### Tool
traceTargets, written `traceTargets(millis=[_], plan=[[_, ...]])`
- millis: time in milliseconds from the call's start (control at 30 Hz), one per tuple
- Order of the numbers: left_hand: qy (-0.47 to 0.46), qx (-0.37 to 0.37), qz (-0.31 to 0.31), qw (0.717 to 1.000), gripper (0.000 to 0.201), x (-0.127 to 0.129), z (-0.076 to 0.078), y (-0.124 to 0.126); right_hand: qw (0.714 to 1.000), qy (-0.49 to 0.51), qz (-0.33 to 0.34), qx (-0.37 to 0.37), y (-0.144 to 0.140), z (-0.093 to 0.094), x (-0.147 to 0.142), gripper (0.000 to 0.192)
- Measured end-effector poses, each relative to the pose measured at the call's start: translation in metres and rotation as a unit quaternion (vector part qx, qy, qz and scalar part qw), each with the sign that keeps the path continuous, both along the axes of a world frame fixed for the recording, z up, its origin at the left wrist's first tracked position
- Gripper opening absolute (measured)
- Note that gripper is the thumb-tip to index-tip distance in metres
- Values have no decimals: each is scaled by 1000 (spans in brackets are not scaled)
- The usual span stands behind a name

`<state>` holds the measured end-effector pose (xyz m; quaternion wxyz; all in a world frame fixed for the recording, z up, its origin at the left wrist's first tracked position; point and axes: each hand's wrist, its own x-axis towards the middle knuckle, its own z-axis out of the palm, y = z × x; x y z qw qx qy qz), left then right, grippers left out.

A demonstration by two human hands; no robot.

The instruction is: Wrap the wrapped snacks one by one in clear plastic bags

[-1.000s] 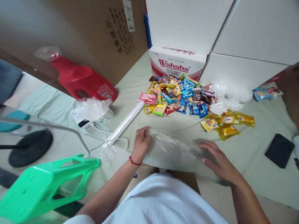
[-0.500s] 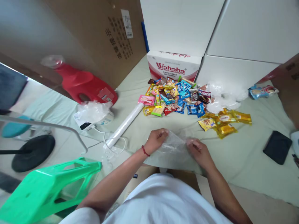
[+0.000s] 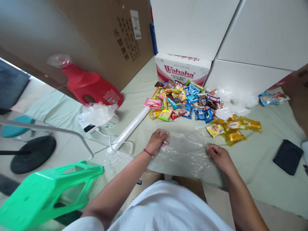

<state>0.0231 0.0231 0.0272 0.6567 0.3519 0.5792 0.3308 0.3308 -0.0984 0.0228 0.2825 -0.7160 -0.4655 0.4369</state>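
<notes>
A clear plastic bag [image 3: 186, 150] lies stretched flat on the pale green cloth in front of me. My left hand [image 3: 157, 141] pinches its left edge. My right hand [image 3: 218, 157] grips its right edge. Beyond the bag lies a heap of colourful snack packets [image 3: 183, 99], and a few yellow packets [image 3: 232, 128] sit to the right of it.
A white roll [image 3: 131, 128] lies left of the bag. A Wahaha carton [image 3: 183, 69], white boxes and a big cardboard box [image 3: 108, 35] stand behind. A red jug [image 3: 89, 86], crumpled plastic [image 3: 96, 114], green stool [image 3: 45, 192] and black wallet [image 3: 287, 157] lie around.
My hands drew together, bunching the bag, then moved apart again, so the bag is now spread flat between them.
</notes>
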Motion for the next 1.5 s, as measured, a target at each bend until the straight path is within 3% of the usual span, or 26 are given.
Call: traceTargets(millis=[100,167,267,367,467,533,667,700,767,833,933,1067,1233,1333,1433,1500], plan=[[-50,94,-35,994,58,-4,4,-6,995,-53,88,13,-2,9,15,41],[-51,155,-67,984,58,-5,8,-11,988,-113,70,80,5,24,26,42],[-28,204,-130,970,48,-5,17,-20,950,-214,54,221,32,51,31,39],[0,254,-186,949,37,-5,28,-27,918,-193,207,279,72,67,14,40],[25,311,-228,922,32,-7,34,-32,892,-134,362,235,110,63,-9,37],[36,332,-217,917,37,-8,30,-34,888,-97,406,191,128,55,-20,35],[116,265,-97,952,84,-7,5,-37,932,-4,337,135,142,41,-25,45],[139,235,-67,960,85,-7,-2,-37,944,20,304,124,142,38,-24,47],[152,178,-38,971,63,-6,-11,-37,964,61,237,106,140,33,-24,51],[122,128,-52,983,39,-7,-13,-37,976,99,169,92,135,29,-22,53],[51,72,-86,992,46,-11,-6,-37,984,129,98,76,129,22,-17,54],[-8,39,-71,997,55,-21,5,-36,986,139,61,65,122,18,-1,52],[63,66,-79,993,45,-41,-1,-34,993,91,59,44,119,13,9,51],[223,153,-72,960,32,-52,0,-36,991,-40,103,74,119,11,4,45],[388,296,-12,873,31,-52,18,-44,979,-134,117,103,117,14,-4,40],[441,383,5,812,22,-43,35,-53,977,-156,96,109,112,19,-9,38]])
